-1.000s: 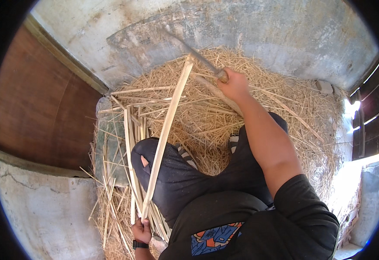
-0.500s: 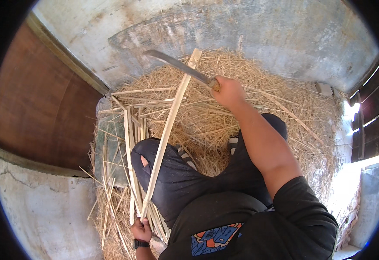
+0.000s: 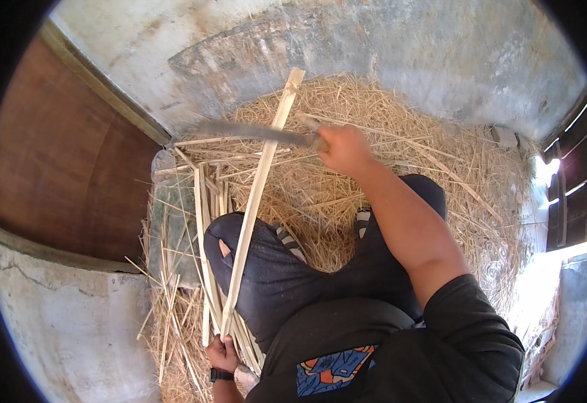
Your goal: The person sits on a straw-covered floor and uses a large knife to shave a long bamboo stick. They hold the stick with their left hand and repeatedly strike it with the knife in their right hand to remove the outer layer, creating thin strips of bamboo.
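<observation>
A long wooden strip (image 3: 256,201) slants across the person's left leg (image 3: 273,262), its far end raised above the straw (image 3: 327,195). At the strip's near end, the left hand (image 3: 221,354) has its fingers closed narrowly around it. Just right of the strip, toward its far end, the right hand (image 3: 345,149) has its fingers wrapped round the handle of a knife (image 3: 246,131). The blurred blade crosses over the strip, pointing left; whether it touches the wood, I cannot tell. Loose strips (image 3: 201,221) lie left of the long one. The step in hand looks like trimming or splitting it. The next move seems to call for a firm left grip and a controlled blade angle, clear of the leg.
</observation>
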The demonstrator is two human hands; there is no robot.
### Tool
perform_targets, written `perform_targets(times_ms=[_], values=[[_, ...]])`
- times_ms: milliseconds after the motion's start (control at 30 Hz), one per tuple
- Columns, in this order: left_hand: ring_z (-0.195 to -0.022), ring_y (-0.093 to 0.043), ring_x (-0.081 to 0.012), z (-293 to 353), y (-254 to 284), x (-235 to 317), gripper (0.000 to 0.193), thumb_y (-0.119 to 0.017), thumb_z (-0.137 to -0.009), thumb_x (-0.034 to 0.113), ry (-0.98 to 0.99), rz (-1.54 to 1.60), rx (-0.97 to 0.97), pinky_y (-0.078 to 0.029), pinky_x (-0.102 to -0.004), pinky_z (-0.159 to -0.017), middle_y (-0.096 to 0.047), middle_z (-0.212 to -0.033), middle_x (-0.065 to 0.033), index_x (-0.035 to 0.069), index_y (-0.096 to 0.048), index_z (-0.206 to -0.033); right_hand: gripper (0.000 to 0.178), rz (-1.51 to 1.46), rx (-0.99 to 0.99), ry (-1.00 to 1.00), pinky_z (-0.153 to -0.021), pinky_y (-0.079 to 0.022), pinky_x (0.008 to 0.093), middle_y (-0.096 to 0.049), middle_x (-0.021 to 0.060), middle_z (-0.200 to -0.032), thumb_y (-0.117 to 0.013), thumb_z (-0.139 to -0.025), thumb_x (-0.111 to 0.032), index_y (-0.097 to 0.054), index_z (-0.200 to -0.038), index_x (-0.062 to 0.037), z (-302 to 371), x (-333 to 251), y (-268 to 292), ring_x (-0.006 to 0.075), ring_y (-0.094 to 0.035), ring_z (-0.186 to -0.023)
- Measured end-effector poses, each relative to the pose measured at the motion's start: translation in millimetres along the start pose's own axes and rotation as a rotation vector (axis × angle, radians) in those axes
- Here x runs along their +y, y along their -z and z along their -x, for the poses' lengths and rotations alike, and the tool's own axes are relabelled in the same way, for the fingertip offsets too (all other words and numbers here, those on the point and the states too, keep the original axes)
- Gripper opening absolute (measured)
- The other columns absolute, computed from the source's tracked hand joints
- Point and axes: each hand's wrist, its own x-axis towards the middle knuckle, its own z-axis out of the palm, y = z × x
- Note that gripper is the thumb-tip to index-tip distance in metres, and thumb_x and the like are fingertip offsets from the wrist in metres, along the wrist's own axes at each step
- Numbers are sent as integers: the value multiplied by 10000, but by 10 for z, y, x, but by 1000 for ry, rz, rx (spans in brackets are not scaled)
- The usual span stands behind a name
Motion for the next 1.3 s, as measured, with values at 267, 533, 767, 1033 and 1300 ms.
perform_targets(times_ms=[267, 533, 767, 1033, 1300], values=[[-566, -650, -318, -86, 62, 94, 471, -561, -1008, 427, -59, -123, 38, -486, -399, -557, -612, -617, -185, -26, -659, -920, 233, -19, -122, -376, -741, -567, 464, -709, 121, -866, -681, -870, -234, -649, -1058, -99, -89, 216, -20, 330, -695, -813], [-570, -625, -353, -101, 46, 26, 486, -573, -997, 446, -13, -47, 2, -487, -411, -574, -600, -602, -179, -16, -653, -868, 215, -66, -137, -120, -716, -569, 423, -711, 101, -857, -685, -880, -220, -678, -1073, -127, 0, 8, 41, 263, -702, -808], [-578, -526, -119, -120, 107, 56, 529, -567, -1008, 477, 9, 26, -43, -434, -325, -547, -561, -605, -61, -28, -619, -863, 122, 104, -192, 178, -702, -566, 379, -707, 65, -813, -676, -916, -244, -664, -963, -132, -10, -256, -149, 215, -695, -769], [-557, -634, -285, -83, 174, -67, 439, -574, -998, 412, -4, 0, -49, -487, -391, -560, -603, -607, -153, -12, -677, -955, 499, -309, 153, -935, -856, -538, 453, -714, 240, -1007, -680, -889, -367, -633, -1180, 34, -91, 609, -215, 344, -697, -928], [-544, -561, -220, -39, -1, -157, 526, -531, -1021, 459, -90, -90, 31, -432, -379, -537, -556, -582, -134, -35, -627, -867, 501, -517, 247, -739, -780, -516, 429, -695, 180, -927, -730, -871, -344, -620, -1218, 1, -83, 178, 37, 326, -677, -857]])
